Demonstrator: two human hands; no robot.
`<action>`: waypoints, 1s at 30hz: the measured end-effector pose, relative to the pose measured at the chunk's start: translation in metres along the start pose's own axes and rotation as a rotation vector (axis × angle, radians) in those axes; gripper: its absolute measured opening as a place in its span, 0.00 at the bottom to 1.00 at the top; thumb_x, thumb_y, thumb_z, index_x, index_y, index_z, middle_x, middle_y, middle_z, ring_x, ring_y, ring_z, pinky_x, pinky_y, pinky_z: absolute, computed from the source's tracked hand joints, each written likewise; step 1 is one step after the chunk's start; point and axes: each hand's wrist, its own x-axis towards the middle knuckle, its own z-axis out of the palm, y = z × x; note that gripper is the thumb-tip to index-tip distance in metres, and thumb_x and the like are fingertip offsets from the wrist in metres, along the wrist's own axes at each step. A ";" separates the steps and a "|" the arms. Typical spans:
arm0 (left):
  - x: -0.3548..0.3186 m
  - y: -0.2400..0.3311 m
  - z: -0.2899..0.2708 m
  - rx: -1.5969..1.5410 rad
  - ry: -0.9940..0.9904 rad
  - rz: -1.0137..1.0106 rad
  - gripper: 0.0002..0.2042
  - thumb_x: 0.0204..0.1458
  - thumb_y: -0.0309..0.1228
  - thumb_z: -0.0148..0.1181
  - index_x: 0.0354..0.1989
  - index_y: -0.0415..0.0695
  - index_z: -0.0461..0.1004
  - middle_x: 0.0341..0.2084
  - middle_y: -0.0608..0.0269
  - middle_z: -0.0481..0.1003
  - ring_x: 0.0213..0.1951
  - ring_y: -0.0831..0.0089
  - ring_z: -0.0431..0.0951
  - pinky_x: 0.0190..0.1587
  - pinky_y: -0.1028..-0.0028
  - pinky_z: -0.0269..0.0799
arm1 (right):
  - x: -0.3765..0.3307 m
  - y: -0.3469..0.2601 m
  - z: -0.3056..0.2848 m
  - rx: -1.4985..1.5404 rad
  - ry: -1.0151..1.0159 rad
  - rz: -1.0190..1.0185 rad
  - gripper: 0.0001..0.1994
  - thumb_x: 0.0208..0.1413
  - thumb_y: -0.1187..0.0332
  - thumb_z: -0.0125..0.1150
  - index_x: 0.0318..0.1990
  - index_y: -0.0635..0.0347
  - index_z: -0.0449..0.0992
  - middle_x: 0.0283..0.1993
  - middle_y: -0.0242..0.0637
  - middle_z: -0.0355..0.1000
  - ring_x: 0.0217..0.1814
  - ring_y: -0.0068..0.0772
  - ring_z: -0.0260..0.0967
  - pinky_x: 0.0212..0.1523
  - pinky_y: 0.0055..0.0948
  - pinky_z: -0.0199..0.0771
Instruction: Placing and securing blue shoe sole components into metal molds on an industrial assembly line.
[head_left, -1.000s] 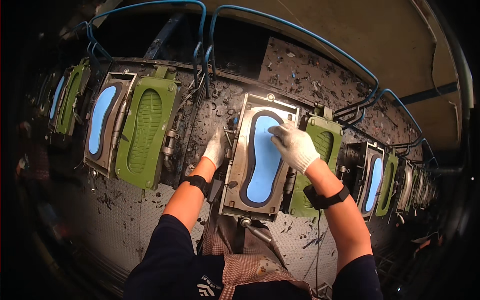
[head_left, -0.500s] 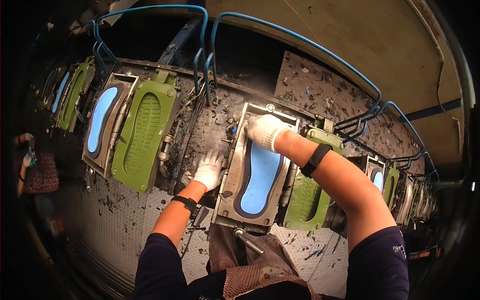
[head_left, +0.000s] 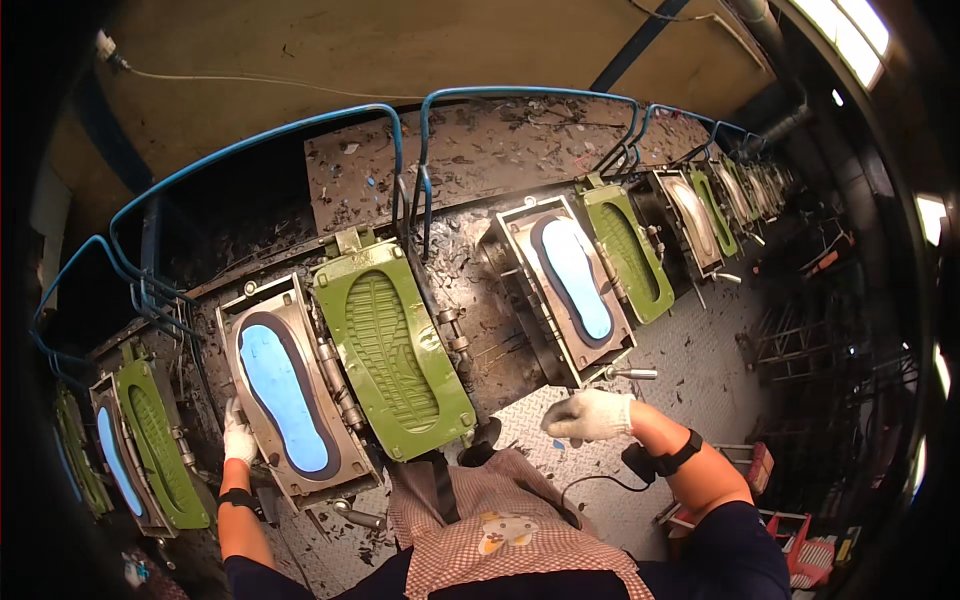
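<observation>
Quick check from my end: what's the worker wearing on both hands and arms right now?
Both hands wear white knit work gloves: left hand, right hand. Each wrist carries a black band, like a watch strap, just above the glove cuff. The forearms are uncovered, with dark navy short sleeves at the upper arms. A checked brown apron covers the chest.

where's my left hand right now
In the head view, your gloved left hand is at the lower left, touching the left edge of the open metal mould with the blue sole, beside its green lid.
</observation>
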 end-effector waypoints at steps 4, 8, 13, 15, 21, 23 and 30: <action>-0.017 0.100 -0.090 -0.170 0.787 -0.338 0.26 0.70 0.43 0.50 0.67 0.37 0.68 0.66 0.48 0.69 0.66 0.52 0.69 0.68 0.60 0.63 | -0.051 0.153 0.016 -0.502 0.595 0.275 0.19 0.63 0.54 0.59 0.50 0.59 0.82 0.47 0.49 0.80 0.50 0.52 0.79 0.53 0.45 0.79; -0.020 0.336 -0.027 -0.311 0.468 0.242 0.17 0.68 0.37 0.54 0.59 0.40 0.75 0.62 0.49 0.72 0.63 0.56 0.72 0.68 0.60 0.66 | -0.046 0.197 -0.002 -0.305 1.064 -0.009 0.18 0.57 0.60 0.66 0.51 0.59 0.78 0.44 0.49 0.79 0.47 0.54 0.78 0.51 0.47 0.78; -0.027 0.608 0.142 -0.014 -0.019 1.197 0.24 0.56 0.35 0.64 0.61 0.46 0.72 0.65 0.47 0.68 0.68 0.46 0.65 0.71 0.45 0.59 | 0.019 0.237 -0.043 -0.565 0.698 -0.103 0.11 0.56 0.62 0.66 0.42 0.57 0.77 0.36 0.46 0.78 0.38 0.50 0.79 0.41 0.48 0.79; -0.011 0.652 0.188 0.058 -0.136 1.142 0.25 0.57 0.39 0.62 0.63 0.46 0.71 0.69 0.47 0.64 0.72 0.44 0.60 0.74 0.41 0.51 | 0.037 0.255 -0.052 -0.638 0.649 -0.234 0.09 0.61 0.61 0.59 0.35 0.56 0.78 0.29 0.44 0.77 0.31 0.50 0.79 0.32 0.47 0.79; 0.007 0.653 0.211 0.166 -0.136 1.072 0.31 0.52 0.42 0.67 0.65 0.45 0.70 0.70 0.48 0.64 0.72 0.45 0.61 0.74 0.42 0.51 | 0.042 0.270 -0.068 -0.499 0.646 -0.496 0.04 0.54 0.68 0.59 0.31 0.57 0.77 0.23 0.43 0.75 0.24 0.48 0.77 0.27 0.46 0.78; 0.005 0.657 0.209 0.162 -0.153 1.064 0.33 0.50 0.42 0.69 0.65 0.45 0.70 0.69 0.47 0.64 0.72 0.44 0.61 0.74 0.41 0.52 | 0.047 0.280 -0.065 -0.480 0.637 -0.582 0.04 0.54 0.69 0.59 0.32 0.58 0.76 0.23 0.43 0.75 0.24 0.48 0.77 0.27 0.46 0.78; 0.007 0.697 0.203 0.270 -0.210 0.853 0.36 0.57 0.50 0.63 0.69 0.38 0.65 0.71 0.41 0.61 0.73 0.42 0.58 0.76 0.47 0.50 | 0.036 0.279 -0.070 -0.331 0.620 -0.584 0.10 0.58 0.64 0.60 0.42 0.59 0.76 0.32 0.46 0.77 0.34 0.50 0.78 0.35 0.47 0.79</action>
